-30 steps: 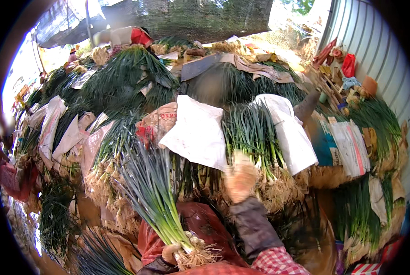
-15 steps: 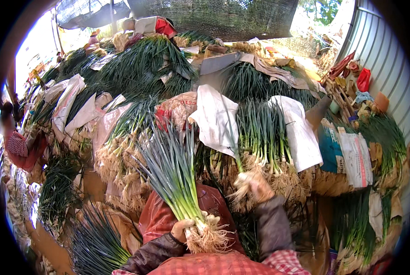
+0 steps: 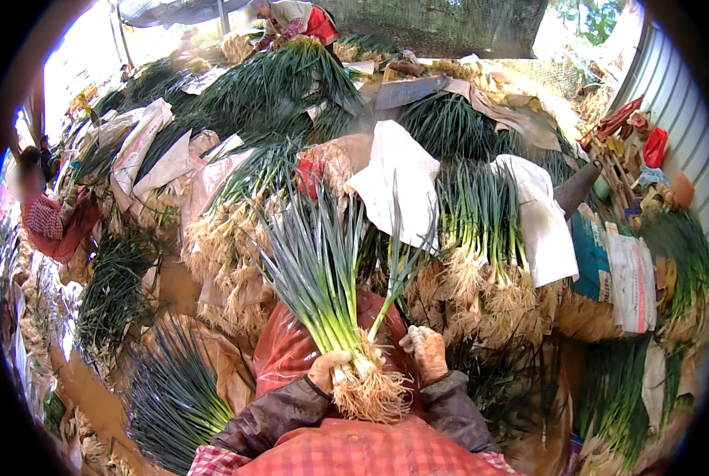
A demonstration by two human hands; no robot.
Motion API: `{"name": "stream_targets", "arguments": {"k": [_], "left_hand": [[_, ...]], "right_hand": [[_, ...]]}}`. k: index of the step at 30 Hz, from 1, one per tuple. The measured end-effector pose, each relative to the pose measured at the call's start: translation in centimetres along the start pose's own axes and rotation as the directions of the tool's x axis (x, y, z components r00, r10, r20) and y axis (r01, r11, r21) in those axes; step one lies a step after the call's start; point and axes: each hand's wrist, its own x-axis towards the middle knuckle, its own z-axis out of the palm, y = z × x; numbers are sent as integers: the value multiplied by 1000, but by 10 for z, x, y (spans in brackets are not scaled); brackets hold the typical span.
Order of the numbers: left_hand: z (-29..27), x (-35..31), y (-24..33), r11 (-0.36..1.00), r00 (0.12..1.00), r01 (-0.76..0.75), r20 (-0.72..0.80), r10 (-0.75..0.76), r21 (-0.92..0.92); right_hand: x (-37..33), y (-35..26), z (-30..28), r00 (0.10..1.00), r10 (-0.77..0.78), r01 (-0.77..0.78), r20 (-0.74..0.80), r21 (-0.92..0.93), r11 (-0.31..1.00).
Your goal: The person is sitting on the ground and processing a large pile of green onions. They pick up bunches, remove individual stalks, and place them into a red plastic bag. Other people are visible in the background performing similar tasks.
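Observation:
My left hand (image 3: 328, 370) is closed around a thick bunch of green onions (image 3: 335, 321) just above the roots. The dark leaves fan upward and away from me; the pale, tangled roots hang over my lap. One stalk on the bunch's right side leans outward, apart from the other leaves. Just right of the bunch is my right hand (image 3: 426, 354), its fingers curled closed; whatever may be inside them is hidden. Under the bunch, a wet red apron (image 3: 279, 349) covers my lap.
Rows of green onions (image 3: 481, 206) lie ahead, partly covered by white sacks (image 3: 398, 186). Another pile of green onions (image 3: 176, 404) rests at the lower left. One person (image 3: 53, 214) is at the left, another (image 3: 295, 24) at the far back. A corrugated wall (image 3: 687, 119) stands at right.
My right hand has come down and left with a green onion, bringing it against the bunch's right side. The left hand still holds the bunch. The person at the back is more fully visible.

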Motion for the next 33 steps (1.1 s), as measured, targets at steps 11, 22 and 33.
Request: {"name": "stream_targets", "arguments": {"k": [11,22,33], "left_hand": [[-13,-16,8,972,978,200,-26,-205,-125],[-26,-18,6,972,976,214,67,-208,-101],[-29,-13,5,973,980,175,121,-157,-154]], "right_hand": [[40,-93,13,905,33,-88,425,110,990],[179,-52,62,708,-673,685,214,-438,582],[156,-95,-47,884,-119,-316,-452,-766,560]]}}
